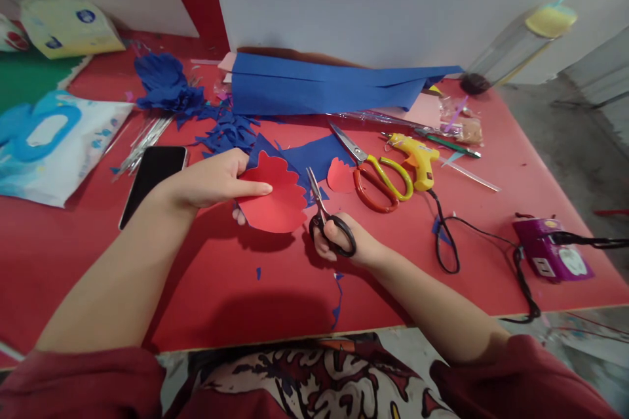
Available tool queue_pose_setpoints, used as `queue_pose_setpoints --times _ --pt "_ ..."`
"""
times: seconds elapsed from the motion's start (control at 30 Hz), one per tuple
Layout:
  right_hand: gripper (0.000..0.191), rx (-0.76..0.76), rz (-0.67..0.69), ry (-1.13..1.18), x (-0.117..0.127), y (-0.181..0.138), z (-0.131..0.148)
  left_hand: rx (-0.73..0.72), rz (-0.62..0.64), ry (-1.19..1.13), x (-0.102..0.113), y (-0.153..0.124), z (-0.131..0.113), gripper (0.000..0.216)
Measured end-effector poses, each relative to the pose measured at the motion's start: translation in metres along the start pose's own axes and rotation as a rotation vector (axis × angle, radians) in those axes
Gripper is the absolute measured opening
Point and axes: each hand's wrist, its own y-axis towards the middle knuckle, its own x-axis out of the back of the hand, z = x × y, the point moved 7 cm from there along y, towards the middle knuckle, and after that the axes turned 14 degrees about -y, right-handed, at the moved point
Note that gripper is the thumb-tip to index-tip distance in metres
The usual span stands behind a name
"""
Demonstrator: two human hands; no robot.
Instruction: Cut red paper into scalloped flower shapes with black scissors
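My left hand (pixel 221 179) pinches a red paper piece (pixel 278 206) with a scalloped edge, thumb on top and fingers underneath. Some blue paper shows behind its upper left; whether that is held too I cannot tell. In my right hand (pixel 356 242) are small black-handled scissors (pixel 322 206), their tips pointing up beside the paper's right edge without touching it. A smaller red scalloped piece (pixel 340 175) lies on the table just past the scissors. Blue paper (pixel 314 155) and scraps lie beyond my hands.
Large scissors (pixel 381 176) and a yellow glue gun (pixel 415 160) with a black cord lie to the right, near a purple power block (pixel 553 248). A phone (pixel 154 176) and wipes pack (pixel 63 143) are left. Folded blue paper (pixel 319 88) lies at the back.
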Motion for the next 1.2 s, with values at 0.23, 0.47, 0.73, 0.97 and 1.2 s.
queue_pose_setpoints --times 0.23,0.47,0.73,0.97,1.2 --pt "0.056 -0.094 -0.215 -0.003 0.014 0.001 -0.012 0.042 0.24 0.028 -0.032 0.003 0.001 0.029" --pt "0.041 -0.169 -0.309 -0.162 0.021 -0.003 -0.002 0.097 0.217 0.045 -0.054 0.005 0.007 0.039" --pt "0.04 -0.13 -0.433 -0.199 0.028 -0.006 0.002 0.012 0.097 0.039 -0.045 0.008 0.0 0.037" --pt "0.04 -0.135 -0.638 -0.153 0.041 -0.011 -0.002 -0.096 -0.14 -0.179 -0.024 0.005 -0.013 0.014" --pt "0.042 -0.099 -0.774 -0.149 0.049 -0.017 -0.006 -0.103 -0.185 -0.361 -0.027 0.014 0.0 0.029"
